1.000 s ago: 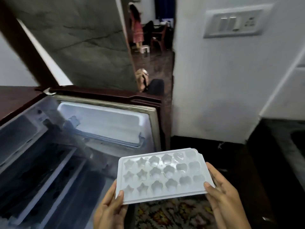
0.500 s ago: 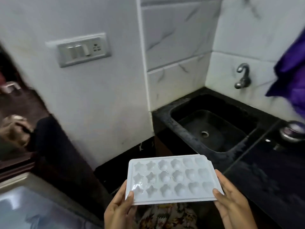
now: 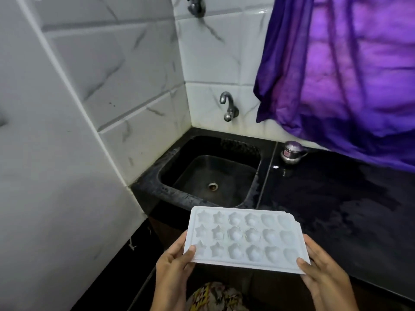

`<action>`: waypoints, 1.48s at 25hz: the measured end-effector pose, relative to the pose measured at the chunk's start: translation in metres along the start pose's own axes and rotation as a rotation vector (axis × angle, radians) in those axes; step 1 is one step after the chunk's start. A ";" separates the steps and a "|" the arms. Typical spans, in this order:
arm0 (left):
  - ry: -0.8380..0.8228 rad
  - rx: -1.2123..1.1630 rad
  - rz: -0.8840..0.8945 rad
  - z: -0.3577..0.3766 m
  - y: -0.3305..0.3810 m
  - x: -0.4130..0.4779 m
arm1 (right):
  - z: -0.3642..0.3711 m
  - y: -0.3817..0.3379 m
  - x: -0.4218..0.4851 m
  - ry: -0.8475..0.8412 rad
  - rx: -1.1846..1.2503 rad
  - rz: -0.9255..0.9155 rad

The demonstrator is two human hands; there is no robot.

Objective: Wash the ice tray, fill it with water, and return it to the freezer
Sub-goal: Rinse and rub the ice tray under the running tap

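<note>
A white plastic ice tray point(image 3: 244, 236) with star and round shaped cups is held level in front of me, just short of the counter's front edge. My left hand point(image 3: 173, 265) grips its near left corner, thumb on top. My right hand point(image 3: 321, 272) grips its near right corner the same way. The cups look empty. Beyond the tray lies a black sink point(image 3: 170, 167) with a metal drain point(image 3: 212, 186). A metal tap point(image 3: 228, 106) sticks out of the tiled wall above the sink; no water runs from it.
A black counter point(image 3: 336, 198) stretches right of the sink, wet in patches. A small steel pot point(image 3: 290, 152) stands at its back. A purple curtain point(image 3: 348, 75) hangs over the counter's right part. A white wall point(image 3: 45, 176) closes the left side.
The view has swung right from the open freezer to the sink. Both hands still hold the tray, which is now closer to the sink.
</note>
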State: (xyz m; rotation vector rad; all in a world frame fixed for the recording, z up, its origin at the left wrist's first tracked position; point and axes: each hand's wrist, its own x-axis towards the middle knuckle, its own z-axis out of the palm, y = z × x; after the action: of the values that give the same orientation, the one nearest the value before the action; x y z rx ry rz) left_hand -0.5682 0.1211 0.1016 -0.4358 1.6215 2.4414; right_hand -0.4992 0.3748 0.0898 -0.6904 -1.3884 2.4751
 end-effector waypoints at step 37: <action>-0.367 0.215 -0.378 0.054 0.101 0.533 | 0.215 0.056 0.411 0.328 -0.153 -0.019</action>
State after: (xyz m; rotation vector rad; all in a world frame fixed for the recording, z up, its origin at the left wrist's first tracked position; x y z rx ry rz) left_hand -1.1083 0.1246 0.0294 -0.2185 1.4663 1.9132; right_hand -0.9605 0.3527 0.0174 -1.0552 -1.4532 2.1330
